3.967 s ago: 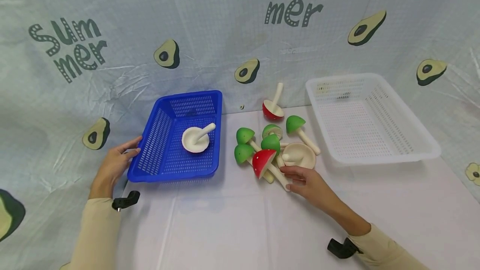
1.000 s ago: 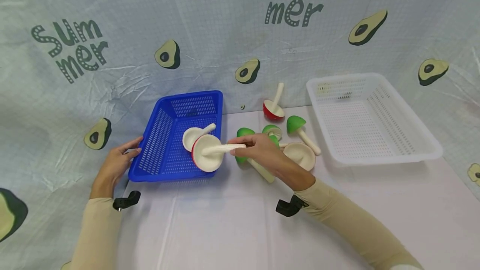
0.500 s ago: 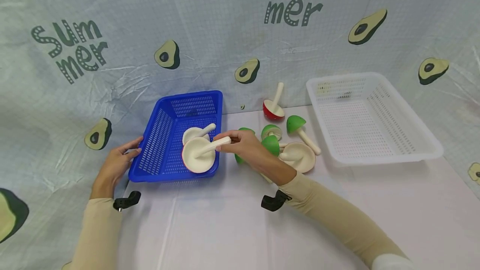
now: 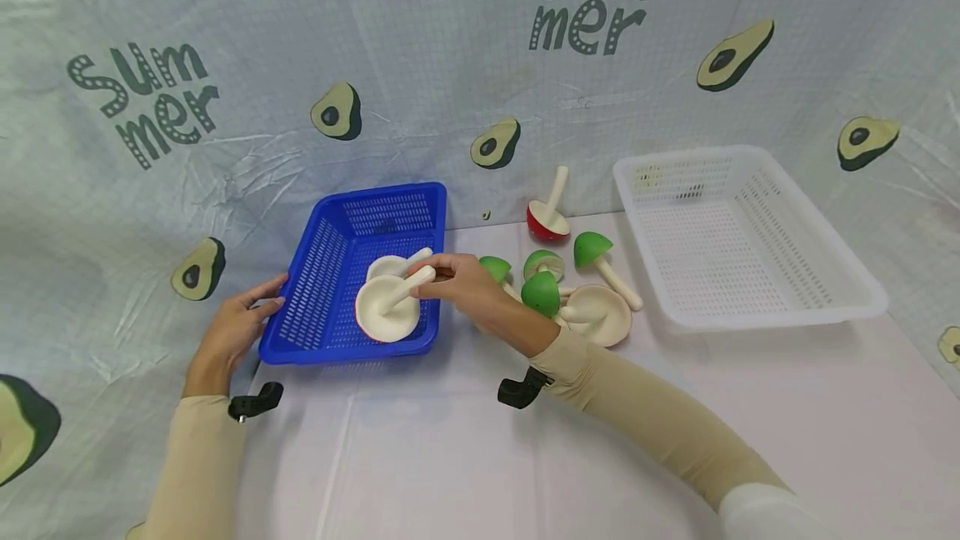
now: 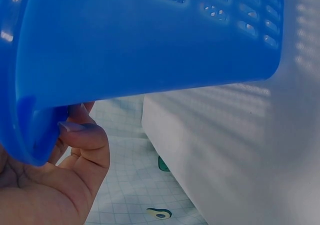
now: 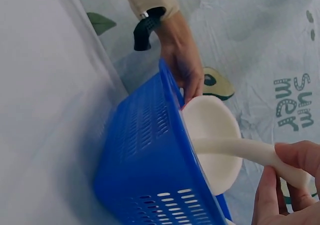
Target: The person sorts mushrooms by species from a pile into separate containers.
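My right hand [image 4: 468, 286] pinches the pale stem of a red-capped toy mushroom [image 4: 378, 315], its white underside facing up. In the right wrist view the held mushroom [image 6: 212, 120] shows at the rim of the blue basket [image 6: 150, 130], the stem between thumb and fingers. Behind it a second mushroom [image 4: 381, 266] lies in the blue basket [image 4: 311, 298], partly hidden. My left hand [image 4: 232, 327] grips the basket's left rim; in the left wrist view the fingers [image 5: 87, 137] curl at the underside of the rim [image 5: 37, 145].
On the table, right of the basket, lie several green-capped mushrooms [image 4: 542, 294] and one with a pale underside [image 4: 607, 315]. A red mushroom [image 4: 547, 222] stands cap down at the back. A white basket [image 4: 772, 319] is at the right, before the avocado-print cloth [image 4: 420, 40].
My right hand has picked the red mushroom from the pile and carried it left over the blue basket, turning its cap down. The left hand stays at the rim.
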{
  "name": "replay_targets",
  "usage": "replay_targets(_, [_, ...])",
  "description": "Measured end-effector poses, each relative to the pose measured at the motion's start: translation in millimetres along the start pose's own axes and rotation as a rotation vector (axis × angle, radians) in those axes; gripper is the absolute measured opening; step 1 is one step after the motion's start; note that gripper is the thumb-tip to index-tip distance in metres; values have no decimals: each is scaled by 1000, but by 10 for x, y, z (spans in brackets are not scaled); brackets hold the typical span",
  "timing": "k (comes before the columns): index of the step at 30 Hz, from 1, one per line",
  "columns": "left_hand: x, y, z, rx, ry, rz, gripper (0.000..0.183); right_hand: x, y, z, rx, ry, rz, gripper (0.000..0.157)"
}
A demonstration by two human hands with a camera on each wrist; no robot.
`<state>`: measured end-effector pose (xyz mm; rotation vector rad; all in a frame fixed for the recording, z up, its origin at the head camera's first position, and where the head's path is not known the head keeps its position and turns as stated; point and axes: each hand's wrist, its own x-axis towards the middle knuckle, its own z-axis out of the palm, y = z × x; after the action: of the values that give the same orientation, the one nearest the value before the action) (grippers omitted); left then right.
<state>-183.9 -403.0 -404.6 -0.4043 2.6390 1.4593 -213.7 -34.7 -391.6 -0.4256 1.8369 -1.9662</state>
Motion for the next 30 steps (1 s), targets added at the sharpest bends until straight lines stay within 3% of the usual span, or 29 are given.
replay_targets(16, [-8,2,-9,17,-2,2,54,274,46,343,-80,25,34,28])
replay_targets(19, [-6,-1,1,26,-1,8,54,280,57,343,-172,-22,51,32])
replay_targets(25, [-14,-11,21,38,-4,15,53,140,-92,208,-564,-173,-33,47])
replay_targets(27, [-18,-12,18,39,-2,16,53,73,-176,129,-607,-216,-64,44])
replay_targets(30, [-20,-13,10,31,3,14,53,20,-230,-14,-562,-269,-87,39])
